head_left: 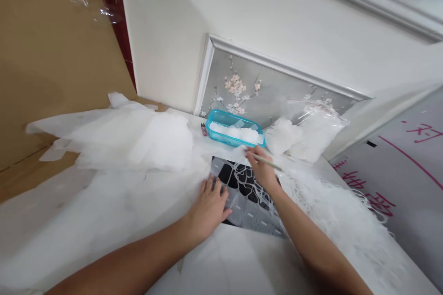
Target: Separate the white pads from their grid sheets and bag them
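My left hand (211, 205) lies with fingers spread on the left edge of a dark sheet (245, 193) with rows of black and grey rounded patches. Small pale slots mark the grey patches, and thin white strands (251, 177) tangle across the black ones. Over the sheet's far right part, my right hand (261, 166) is closed round a slim pale stick-like tool (270, 162). Its tip points left, close to a whitish film-like piece (237, 153); whether they touch I cannot tell. Just beyond stands a blue basket (235, 143) with white soft pieces (238, 133) inside.
White sheer sheets (138, 138) are heaped at left, beside cardboard (51, 55). A small red tool (204, 130) lies left of the basket. A clear bag of white material (311, 131) leans on the wall. Loose white strands (339, 221) pile up at right, near a whiteboard (415, 166).
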Demonstrator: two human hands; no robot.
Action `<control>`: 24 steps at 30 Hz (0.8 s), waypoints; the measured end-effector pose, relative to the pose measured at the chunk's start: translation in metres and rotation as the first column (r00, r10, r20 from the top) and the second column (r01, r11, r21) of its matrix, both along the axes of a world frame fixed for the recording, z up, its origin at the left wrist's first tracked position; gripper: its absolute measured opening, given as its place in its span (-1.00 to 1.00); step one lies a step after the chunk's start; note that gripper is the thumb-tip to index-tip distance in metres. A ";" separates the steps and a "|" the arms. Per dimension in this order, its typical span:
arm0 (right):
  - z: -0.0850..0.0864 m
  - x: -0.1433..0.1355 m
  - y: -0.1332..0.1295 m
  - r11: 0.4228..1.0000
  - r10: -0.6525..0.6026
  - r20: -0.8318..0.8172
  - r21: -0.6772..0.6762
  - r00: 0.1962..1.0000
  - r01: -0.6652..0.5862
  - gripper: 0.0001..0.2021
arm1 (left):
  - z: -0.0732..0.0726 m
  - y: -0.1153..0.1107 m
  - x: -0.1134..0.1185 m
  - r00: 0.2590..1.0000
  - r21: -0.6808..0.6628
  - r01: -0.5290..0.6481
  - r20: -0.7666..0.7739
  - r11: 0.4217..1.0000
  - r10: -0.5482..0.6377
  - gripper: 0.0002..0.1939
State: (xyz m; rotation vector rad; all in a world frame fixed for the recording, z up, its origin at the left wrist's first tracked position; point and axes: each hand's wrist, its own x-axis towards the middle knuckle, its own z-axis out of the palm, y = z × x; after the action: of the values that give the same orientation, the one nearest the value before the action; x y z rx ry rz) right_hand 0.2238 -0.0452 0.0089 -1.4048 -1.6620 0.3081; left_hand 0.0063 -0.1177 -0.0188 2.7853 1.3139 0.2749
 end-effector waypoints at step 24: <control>-0.010 -0.051 -0.025 0.843 0.484 -0.030 -0.253 0.875 -0.475 -0.81 | 0.007 -0.008 0.006 0.994 -0.029 -0.052 -0.098 0.998 0.049 -0.32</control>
State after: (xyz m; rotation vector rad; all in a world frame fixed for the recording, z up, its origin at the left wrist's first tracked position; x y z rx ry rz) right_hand 0.1726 -0.0705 -0.0008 -1.1508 -2.0511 0.8122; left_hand 0.0127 -0.1255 -0.0118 2.7757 1.3975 0.1204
